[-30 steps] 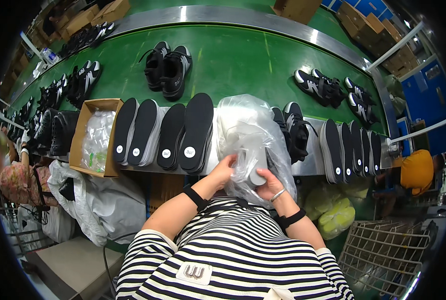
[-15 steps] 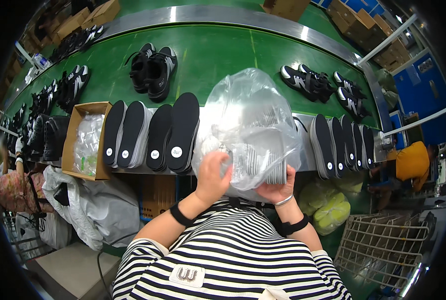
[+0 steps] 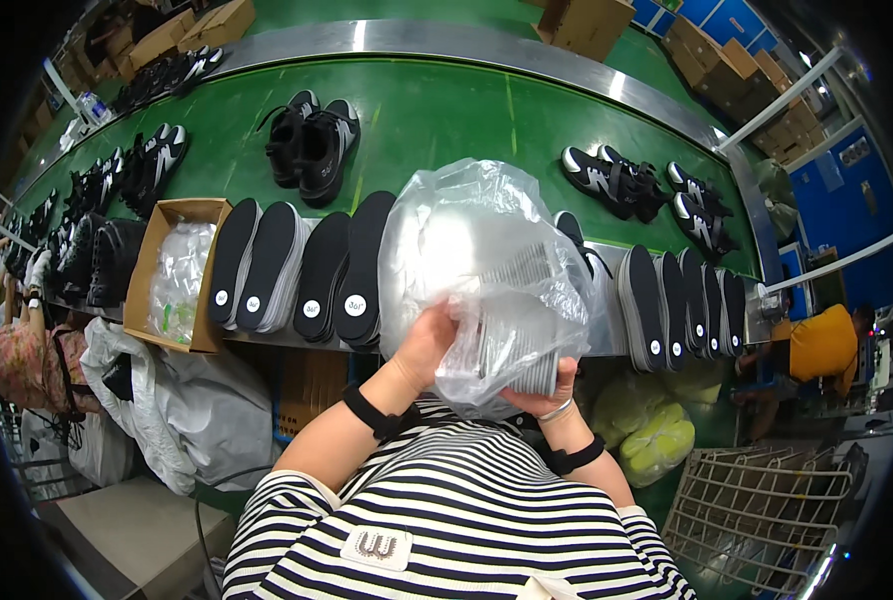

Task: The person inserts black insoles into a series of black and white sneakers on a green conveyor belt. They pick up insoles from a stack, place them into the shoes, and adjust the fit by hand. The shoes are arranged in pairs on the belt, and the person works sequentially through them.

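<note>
Head view: clear plastic bag [image 3: 447, 215] held in front of the wearer at the near edge of the metal ledge [image 3: 612, 338], with a gray layered stack [image 3: 534, 372] showing through and at its near end. Left hand [image 3: 425, 345]: curled partly closed, gripping the bag's left side; fingertips partly hidden by film. Right hand [image 3: 547, 392]: closed around the stack's near right end, thumb up along its right side.

Left of the bag: 4 stacks of black-topped insoles [image 3: 272, 262] with round white labels, then an open cardboard box [image 3: 218, 310] containing clear plastic packets [image 3: 182, 265]. Right of the bag: 5 more insole stacks [image 3: 643, 305] in a row. Far side, green surface [image 3: 437, 120]: 1 pair of black shoes [image 3: 314, 150] left of center, 2 pairs of black-and-white shoes [image 3: 617, 183] to the right. Near right, below ledge level: yellow-green bagged items [image 3: 659, 445] and a wire basket [image 3: 752, 515].
</note>
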`<state>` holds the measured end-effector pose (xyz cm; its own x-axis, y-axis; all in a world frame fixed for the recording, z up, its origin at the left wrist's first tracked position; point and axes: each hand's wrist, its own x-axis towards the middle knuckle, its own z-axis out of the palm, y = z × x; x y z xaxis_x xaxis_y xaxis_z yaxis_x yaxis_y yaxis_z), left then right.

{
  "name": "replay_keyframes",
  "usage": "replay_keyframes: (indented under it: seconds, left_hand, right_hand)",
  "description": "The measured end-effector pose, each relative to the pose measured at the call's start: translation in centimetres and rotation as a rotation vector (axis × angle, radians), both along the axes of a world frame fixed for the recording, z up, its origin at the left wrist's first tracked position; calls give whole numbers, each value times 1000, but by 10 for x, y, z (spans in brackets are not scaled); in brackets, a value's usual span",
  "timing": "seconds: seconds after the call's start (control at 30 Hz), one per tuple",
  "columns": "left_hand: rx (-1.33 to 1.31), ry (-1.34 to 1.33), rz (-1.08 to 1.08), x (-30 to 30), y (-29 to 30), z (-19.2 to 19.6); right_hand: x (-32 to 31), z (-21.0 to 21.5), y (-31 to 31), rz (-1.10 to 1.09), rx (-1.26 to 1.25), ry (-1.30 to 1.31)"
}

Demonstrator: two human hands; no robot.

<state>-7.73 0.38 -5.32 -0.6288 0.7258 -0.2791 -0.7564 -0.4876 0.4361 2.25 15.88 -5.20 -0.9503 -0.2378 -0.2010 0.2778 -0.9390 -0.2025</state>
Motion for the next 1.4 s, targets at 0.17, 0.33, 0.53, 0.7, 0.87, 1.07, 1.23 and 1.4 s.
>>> replay_keyframes:
  seconds: [0.17,0.33,0.53,0.7,0.87,1.07,1.23,1.4]
  left_hand:
    - [-65,301,10,4,-8,-4]
    - [-242,309,109,6,9,-8]
    - [-4,-5,-234,-9,5,-28]
    - [0,-135,-459,-10,4,4]
    - [91,-55,-390,-2,-22,9]
    - [11,4,-190,-24,-4,-65]
    - [-174,134,-250,-21,9,-37]
    - [-324,457,-469,-9,11,-6]
  right_hand:
    - [2,-13,7,14,-8,-2]
    - [5,-13,7,30,60,12]
    - [10,-20,9,-146,283,171]
    - [9,-22,-1,38,273,34]
    - [-1,-9,-4,220,422,-28]
    - [5,40,5,81,1150,-310]
    - [-5,41,2,-17,1127,27]
    - [-18,13,2,-35,1429,-37]
